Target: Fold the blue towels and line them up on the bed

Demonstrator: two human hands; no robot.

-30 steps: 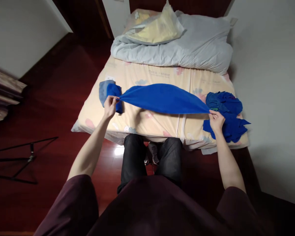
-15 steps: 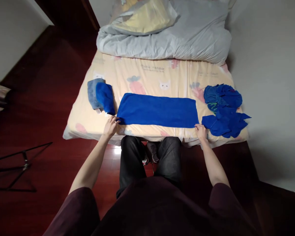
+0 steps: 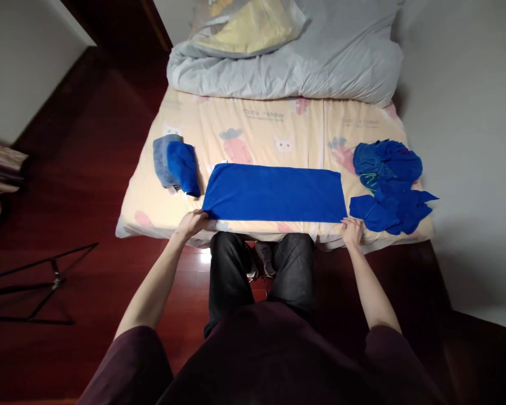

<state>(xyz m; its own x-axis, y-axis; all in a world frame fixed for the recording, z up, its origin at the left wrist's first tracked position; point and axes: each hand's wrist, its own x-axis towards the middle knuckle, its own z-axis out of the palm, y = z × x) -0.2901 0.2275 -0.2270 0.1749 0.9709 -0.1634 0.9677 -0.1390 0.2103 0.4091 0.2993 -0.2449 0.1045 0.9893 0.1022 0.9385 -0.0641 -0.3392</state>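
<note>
A blue towel lies flat as a long rectangle across the near part of the bed. My left hand pinches its near left corner at the mattress edge. My right hand pinches its near right corner. Both hands have their fingers closed on the cloth. A folded blue towel rests on a folded grey one just left of it. A heap of crumpled blue towels lies at the right edge of the bed.
A bunched grey duvet and a yellowish pillow fill the far end of the bed. White wall runs along the right. Dark red wooden floor lies to the left, with a black tripod's legs on it. My knees touch the bed's front.
The towel, held stretched in the air a second ago, has been laid flat on the bed. Both hands came down and toward me with its near corners.
</note>
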